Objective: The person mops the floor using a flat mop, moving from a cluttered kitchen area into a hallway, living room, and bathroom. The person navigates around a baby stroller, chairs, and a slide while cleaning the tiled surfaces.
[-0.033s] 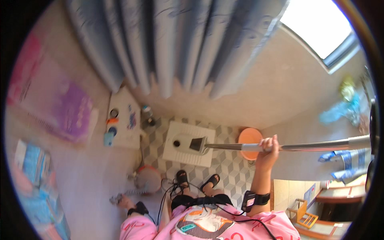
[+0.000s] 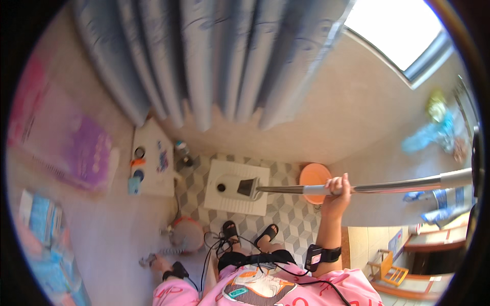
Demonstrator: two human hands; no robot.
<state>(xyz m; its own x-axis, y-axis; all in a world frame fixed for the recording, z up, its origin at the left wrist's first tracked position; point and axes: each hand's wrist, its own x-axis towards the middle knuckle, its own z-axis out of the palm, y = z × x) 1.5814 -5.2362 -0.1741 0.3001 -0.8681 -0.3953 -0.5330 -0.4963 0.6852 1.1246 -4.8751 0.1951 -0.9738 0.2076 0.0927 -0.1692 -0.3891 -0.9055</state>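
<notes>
My right hand (image 2: 337,186) is closed around the grey sleeve of a long metal pole (image 2: 398,185). The pole runs from the right edge to a small dark, wedge-shaped head (image 2: 247,187) at the white squat toilet (image 2: 261,176); the head's exact kind is unclear. Low on the left, my left hand (image 2: 161,263) reaches to a metal fitting (image 2: 146,261) by the wall, with a coiled metal hose (image 2: 173,251) next to it. Its fingers are small and blurred, so its grip does not show.
An orange basin (image 2: 315,176) stands on the patterned tiles right of the toilet. A reddish-rimmed bucket (image 2: 186,234) is near my left foot. Blue-grey curtains (image 2: 196,61) hang ahead. A white shelf (image 2: 161,178) holds small items at left. Black cables (image 2: 209,255) hang before my legs.
The whole view has shifted slightly, with the toilet and curtains now a little further left. My right hand keeps its grip on the pole.
</notes>
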